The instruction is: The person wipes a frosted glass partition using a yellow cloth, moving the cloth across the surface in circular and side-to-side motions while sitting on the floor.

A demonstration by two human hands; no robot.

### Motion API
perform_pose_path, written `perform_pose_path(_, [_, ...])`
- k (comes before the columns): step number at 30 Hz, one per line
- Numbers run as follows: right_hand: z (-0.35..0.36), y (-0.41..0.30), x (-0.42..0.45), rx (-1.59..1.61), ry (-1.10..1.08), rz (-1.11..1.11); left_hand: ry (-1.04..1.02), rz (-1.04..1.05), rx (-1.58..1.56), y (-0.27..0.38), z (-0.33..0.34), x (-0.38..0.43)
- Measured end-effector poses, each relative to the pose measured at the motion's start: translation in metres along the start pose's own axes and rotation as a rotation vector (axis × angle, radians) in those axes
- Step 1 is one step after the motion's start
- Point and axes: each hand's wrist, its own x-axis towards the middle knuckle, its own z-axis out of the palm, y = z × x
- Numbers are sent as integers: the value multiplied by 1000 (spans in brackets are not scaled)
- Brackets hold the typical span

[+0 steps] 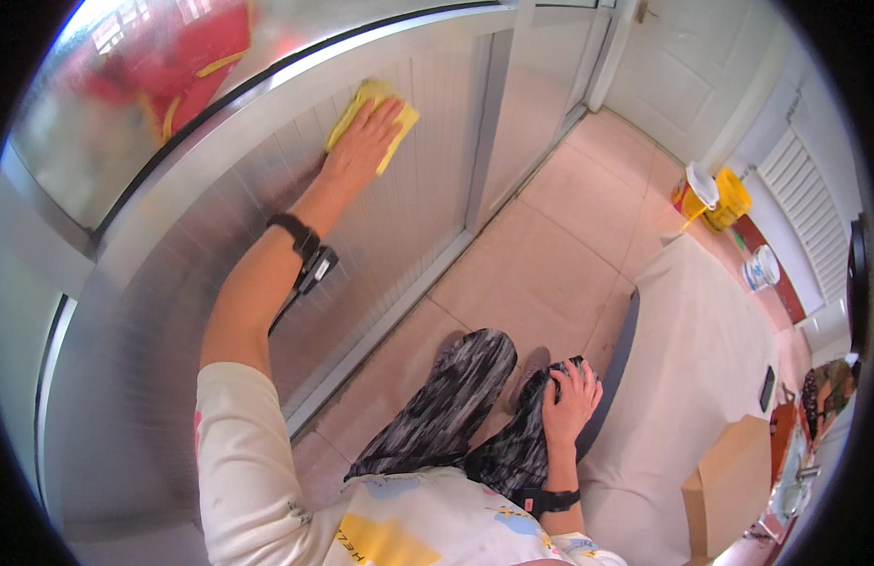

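Observation:
My left hand (366,138) presses a folded yellow cloth (406,126) flat against the ribbed metal lower panel (430,170) of a framed partition. Its fingers are spread over the cloth, and the arm reaches up and away from me. A black strap with a small device (315,265) is on that wrist. My right hand (573,403) rests on my right knee, on the black-and-grey patterned trousers (511,453), fingers apart and holding nothing. Another black strap (546,499) circles the right wrist.
A pale-covered seat or bed (663,368) stands at my right, with a cardboard box (730,481) and a dark phone (767,388) on it. Beyond are a yellow bucket (730,201), a white tub (761,269) and a radiator (805,205). A white door (670,71) closes the far end.

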Motion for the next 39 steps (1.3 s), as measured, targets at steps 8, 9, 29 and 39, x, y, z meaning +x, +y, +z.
perform_pose_path(8, [2,-10,3,31,-23,-36,-108,130,80,42,14,39])
perform_pose_path(9, [2,-8,3,34,-24,-28,-109,183,73,57,22,30])
perform_pose_path(29, [53,-72,122,727,-613,-333,-121,154,57,27,-7,63])
perform_pose_path(39, [113,-78,111,937,-919,-309,-159,260,88,40,4,74])
